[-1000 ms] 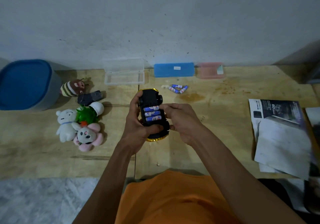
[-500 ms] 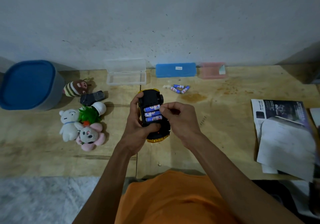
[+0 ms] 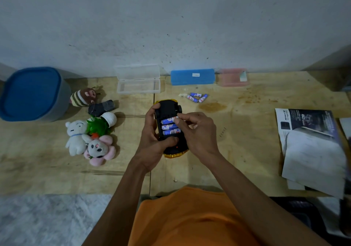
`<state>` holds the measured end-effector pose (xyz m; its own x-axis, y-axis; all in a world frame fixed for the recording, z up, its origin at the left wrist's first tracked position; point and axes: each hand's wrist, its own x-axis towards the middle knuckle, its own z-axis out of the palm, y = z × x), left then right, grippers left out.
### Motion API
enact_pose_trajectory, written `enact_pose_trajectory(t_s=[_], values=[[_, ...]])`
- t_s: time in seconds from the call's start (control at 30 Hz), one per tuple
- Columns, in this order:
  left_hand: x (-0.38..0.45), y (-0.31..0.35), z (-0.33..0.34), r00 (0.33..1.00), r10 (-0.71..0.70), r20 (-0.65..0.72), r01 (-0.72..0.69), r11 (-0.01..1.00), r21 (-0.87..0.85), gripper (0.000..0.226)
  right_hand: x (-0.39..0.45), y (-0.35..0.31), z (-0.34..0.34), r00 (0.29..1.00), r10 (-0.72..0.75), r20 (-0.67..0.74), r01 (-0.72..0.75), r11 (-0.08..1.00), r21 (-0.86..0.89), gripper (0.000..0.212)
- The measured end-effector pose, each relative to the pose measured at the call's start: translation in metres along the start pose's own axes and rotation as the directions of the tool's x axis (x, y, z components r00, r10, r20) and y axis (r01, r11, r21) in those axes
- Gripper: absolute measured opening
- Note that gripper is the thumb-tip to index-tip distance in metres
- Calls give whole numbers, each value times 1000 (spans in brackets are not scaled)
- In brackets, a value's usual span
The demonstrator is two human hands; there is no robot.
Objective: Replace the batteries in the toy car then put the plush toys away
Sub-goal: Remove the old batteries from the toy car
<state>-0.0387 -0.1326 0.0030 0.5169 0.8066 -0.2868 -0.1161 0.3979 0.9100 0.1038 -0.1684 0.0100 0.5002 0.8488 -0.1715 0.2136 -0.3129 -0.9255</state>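
Head view: the left hand (image 3: pixel 152 143) grips the upturned toy car (image 3: pixel 171 131); the right hand (image 3: pixel 197 131) pinches the top battery (image 3: pixel 168 120). It should seat flat before the cover goes on.

The person wears a plain orange short-sleeved top of soft, matte fabric (image 3: pixel 190 219), which fills the lower middle of the head view; no print or logo shows on the part in sight. Both forearms are bare from elbow to wrist, with no sleeve, watch or bracelet on them. The bare left hand (image 3: pixel 152 141) and the bare right hand (image 3: pixel 199 133) carry no rings or gloves, and the fingernails look short and unpainted.
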Motion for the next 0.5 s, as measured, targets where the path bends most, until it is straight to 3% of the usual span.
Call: enact_pose_trajectory(t_s=[0.2, 0.3, 0.37, 0.4, 0.5], values=[[-2, 2, -1, 1000, -28, 10, 28, 1000, -7, 99, 3, -9, -4, 998, -47, 40, 45, 998, 41, 11], [-4, 3, -4, 998, -57, 8, 57, 997, -52, 98, 7, -16, -11, 996, 86, -2, -82, 959, 272, 8], [-6, 1, -6, 999, -53, 3, 53, 997, -54, 97, 9, -21, -17, 976, 202, 86, -218, 851, 478, 13], [-7, 1, -6, 999, -47, -1, 47, 997, -56, 97, 9, -22, -21, 964, 227, 140, -267, 826, 497, 16], [-8, -1, -6, 999, -41, -3, 41, 997, -69, 96, 3, -24, -29, 939, 239, 248, -290, 936, 198, 18]])
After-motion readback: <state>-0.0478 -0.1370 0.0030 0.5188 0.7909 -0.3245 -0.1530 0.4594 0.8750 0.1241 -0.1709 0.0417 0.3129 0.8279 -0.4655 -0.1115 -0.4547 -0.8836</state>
